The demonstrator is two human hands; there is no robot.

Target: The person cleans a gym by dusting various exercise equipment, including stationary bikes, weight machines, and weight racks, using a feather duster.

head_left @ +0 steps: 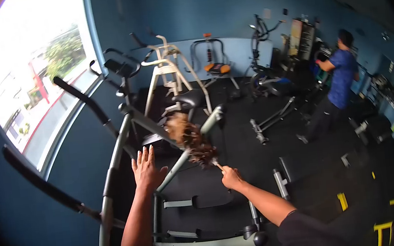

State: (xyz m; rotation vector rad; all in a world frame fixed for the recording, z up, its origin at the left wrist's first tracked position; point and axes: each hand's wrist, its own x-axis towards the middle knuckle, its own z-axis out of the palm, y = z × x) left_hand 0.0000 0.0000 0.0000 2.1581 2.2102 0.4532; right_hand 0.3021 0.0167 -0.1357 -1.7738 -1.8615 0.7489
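A brown feather duster (190, 140) is in my right hand (232, 177), whose fingers wrap round its thin handle. Its feathers, smeared by motion, overlap the grey-green frame of an exercise machine (122, 152) in front of me. My left hand (148, 171) is raised over the machine's lower frame, palm down, fingers stretched out and holding nothing. To its left rise the machine's long black-gripped levers (81, 99). A black bike seat (189, 98) shows just beyond the feathers.
A cream-coloured machine (167, 68) and an orange-padded one (216, 68) stand by the back wall. At the right, a person in a blue shirt (343, 76) stands among more equipment. A large window (39, 82) fills the left. Yellow tape (342, 202) marks the black floor.
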